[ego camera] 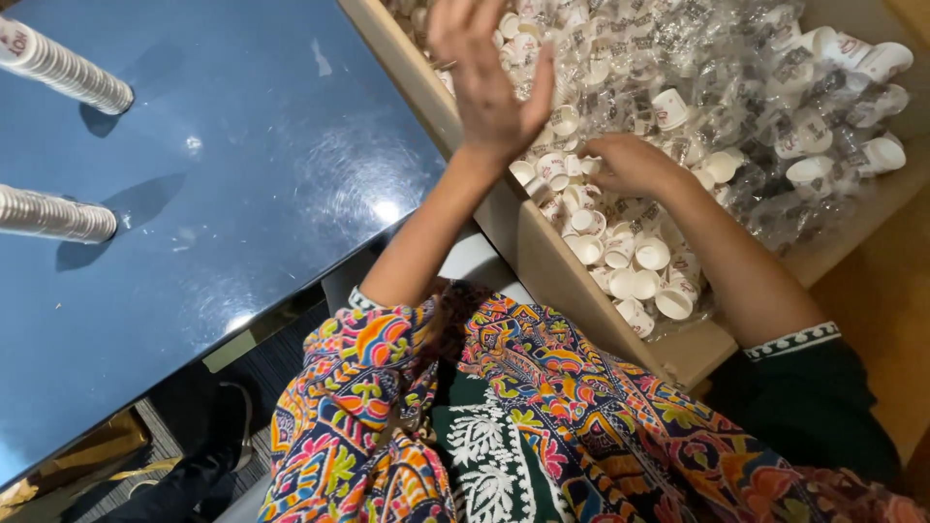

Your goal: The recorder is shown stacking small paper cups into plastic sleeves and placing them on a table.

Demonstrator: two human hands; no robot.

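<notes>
Cups, small, white and smooth-sided, lie heaped loose in the cardboard box among crinkled clear plastic wrap. Right hand is buried knuckles-up in that heap, fingers curled under; whether they close on a cup I cannot tell. Left hand hovers just beside and above it, flat and spread, holding nothing (palm bare, fingers splayed). Well away to its left, on the glossy dark-blue table, stand two long ribbed stacks of nested cups
</notes>
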